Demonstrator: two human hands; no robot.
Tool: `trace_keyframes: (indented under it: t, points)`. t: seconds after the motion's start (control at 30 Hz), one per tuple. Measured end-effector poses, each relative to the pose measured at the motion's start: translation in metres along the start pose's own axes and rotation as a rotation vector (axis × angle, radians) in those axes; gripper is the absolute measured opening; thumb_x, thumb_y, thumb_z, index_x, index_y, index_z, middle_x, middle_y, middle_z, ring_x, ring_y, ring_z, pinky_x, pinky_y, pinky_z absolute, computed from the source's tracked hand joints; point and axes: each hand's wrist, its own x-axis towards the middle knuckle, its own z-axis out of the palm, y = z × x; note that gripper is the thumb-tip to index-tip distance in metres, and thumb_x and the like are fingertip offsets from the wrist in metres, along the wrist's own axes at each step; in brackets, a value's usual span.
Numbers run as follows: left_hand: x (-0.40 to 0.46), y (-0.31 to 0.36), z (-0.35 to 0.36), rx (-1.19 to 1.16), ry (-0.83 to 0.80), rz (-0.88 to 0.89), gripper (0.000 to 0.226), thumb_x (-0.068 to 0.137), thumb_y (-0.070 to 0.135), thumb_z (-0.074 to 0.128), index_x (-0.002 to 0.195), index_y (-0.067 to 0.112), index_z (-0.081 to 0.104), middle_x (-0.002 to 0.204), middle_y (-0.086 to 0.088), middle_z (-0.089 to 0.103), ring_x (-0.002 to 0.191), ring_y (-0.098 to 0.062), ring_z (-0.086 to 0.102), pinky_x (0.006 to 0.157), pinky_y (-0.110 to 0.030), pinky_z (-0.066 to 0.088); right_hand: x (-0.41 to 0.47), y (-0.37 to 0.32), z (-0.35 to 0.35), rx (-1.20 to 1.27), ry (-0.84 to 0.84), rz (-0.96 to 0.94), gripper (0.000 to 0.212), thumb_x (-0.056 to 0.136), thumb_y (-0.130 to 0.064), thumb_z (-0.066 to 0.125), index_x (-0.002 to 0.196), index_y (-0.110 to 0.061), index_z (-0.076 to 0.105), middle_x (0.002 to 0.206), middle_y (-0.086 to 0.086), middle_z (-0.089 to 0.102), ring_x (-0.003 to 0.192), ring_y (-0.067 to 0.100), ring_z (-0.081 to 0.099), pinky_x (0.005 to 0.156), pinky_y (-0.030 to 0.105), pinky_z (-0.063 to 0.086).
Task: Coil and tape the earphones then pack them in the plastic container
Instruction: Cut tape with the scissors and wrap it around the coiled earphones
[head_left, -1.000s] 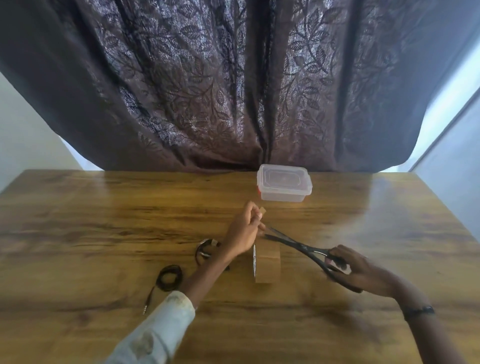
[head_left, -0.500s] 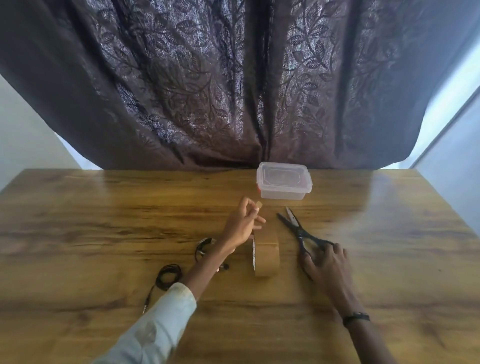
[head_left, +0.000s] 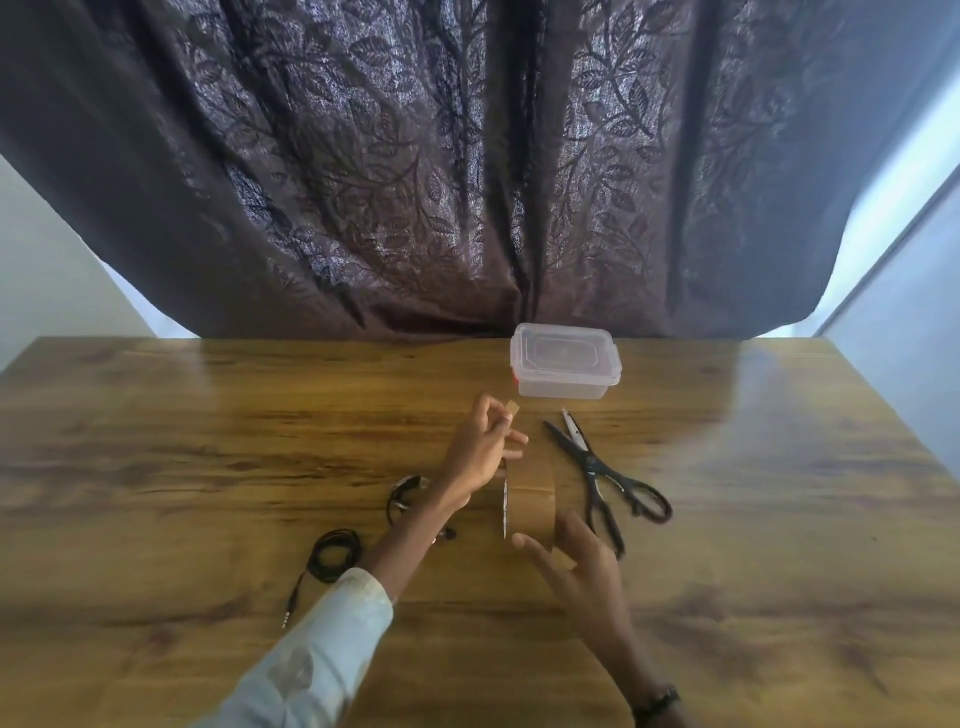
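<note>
- Our left hand pinches a cut strip of tape above the table.
- Our right hand, fingers relaxed, reaches the tape roll.
- The coiled earphones lie near left; the lidded container sits beyond the scissors.

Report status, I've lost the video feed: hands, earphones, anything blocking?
Left hand pinching cut tape strip; right hand open at tape roll. Coiled earphones untaped on table. Container lidded; scissors set down, nothing blocking.
</note>
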Motion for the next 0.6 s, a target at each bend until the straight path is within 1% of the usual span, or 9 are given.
trace_keyframes:
  t: [0.1,0.17,0.2,0.23,0.3,0.33,0.4,0.53,0.6]
  points:
    - [0.001,0.000,-0.002,-0.015,0.000,-0.026,0.016,0.100,0.033,0.038,0.105,0.019,0.044,0.096,0.002,0.068,0.091,-0.020,0.069,0.059,-0.028,0.051,0.005,-0.002,0.003,-0.015,0.040,-0.097,0.016,0.081,-0.028,0.070,0.092,-0.021,0.062,0.086,-0.013,0.066,0.079,-0.006,0.062,0.062,0.007,0.045]
    - [0.004,-0.002,-0.005,-0.007,0.059,-0.019,0.012,0.099,0.033,0.041,0.099,0.022,0.045,0.097,0.001,0.069,0.088,-0.020,0.069,0.059,-0.031,0.053,0.011,0.003,0.003,-0.151,0.051,-0.194,0.021,0.084,-0.025,0.070,0.101,-0.015,0.064,0.091,-0.014,0.065,0.082,-0.009,0.060,0.067,0.004,0.044]
    - [0.005,-0.003,-0.008,-0.015,0.118,-0.004,0.008,0.098,0.031,0.044,0.094,0.024,0.046,0.095,0.001,0.068,0.087,-0.023,0.069,0.064,-0.037,0.056,0.016,0.007,0.002,-0.257,0.056,-0.261,0.028,0.084,-0.026,0.070,0.108,-0.012,0.064,0.099,-0.013,0.065,0.088,-0.008,0.060,0.074,0.007,0.047]
    - [0.006,-0.005,-0.011,-0.039,0.185,0.008,0.008,0.097,0.030,0.048,0.090,0.026,0.045,0.094,-0.001,0.068,0.087,-0.025,0.068,0.071,-0.042,0.056,0.021,0.011,0.001,-0.377,0.054,-0.331,0.034,0.084,-0.026,0.071,0.114,-0.012,0.063,0.108,-0.010,0.066,0.095,-0.003,0.062,0.082,0.015,0.051]
    - [0.004,-0.007,-0.017,-0.126,0.274,-0.005,0.010,0.094,0.029,0.054,0.089,0.026,0.046,0.096,-0.002,0.068,0.088,-0.023,0.066,0.076,-0.041,0.054,0.033,0.013,-0.002,-0.653,0.017,-0.445,0.043,0.077,-0.019,0.078,0.118,-0.015,0.064,0.116,-0.002,0.068,0.104,0.014,0.065,0.089,0.031,0.055]
    - [0.002,-0.007,-0.019,-0.190,0.279,-0.025,0.011,0.093,0.029,0.057,0.091,0.023,0.048,0.097,-0.003,0.068,0.087,-0.019,0.065,0.076,-0.038,0.053,0.039,0.012,-0.002,-0.774,-0.011,-0.486,0.047,0.071,-0.016,0.081,0.115,-0.017,0.065,0.114,-0.001,0.069,0.103,0.018,0.066,0.088,0.034,0.055]
    - [-0.002,-0.008,-0.024,-0.343,0.229,-0.090,0.012,0.091,0.025,0.060,0.094,0.018,0.051,0.097,-0.003,0.069,0.085,-0.015,0.065,0.077,-0.036,0.053,0.047,0.009,-0.001,-0.889,-0.067,-0.518,0.049,0.063,-0.013,0.084,0.108,-0.019,0.067,0.107,-0.002,0.070,0.100,0.018,0.068,0.085,0.036,0.057]
    - [-0.010,-0.008,-0.033,-0.459,0.133,-0.154,0.015,0.089,0.019,0.063,0.100,0.010,0.056,0.095,-0.005,0.071,0.079,-0.015,0.067,0.069,-0.032,0.057,0.052,0.009,0.004,-0.952,-0.105,-0.535,0.050,0.059,-0.017,0.088,0.106,-0.018,0.069,0.104,-0.002,0.072,0.097,0.018,0.069,0.087,0.033,0.054]
    - [-0.014,-0.007,-0.037,-0.449,0.116,-0.164,0.020,0.089,0.018,0.064,0.104,0.006,0.057,0.095,-0.005,0.071,0.078,-0.015,0.067,0.068,-0.031,0.058,0.052,0.002,0.002,-0.895,-0.115,-0.521,0.047,0.066,-0.022,0.084,0.109,-0.018,0.069,0.111,-0.003,0.070,0.103,0.015,0.066,0.091,0.030,0.051]
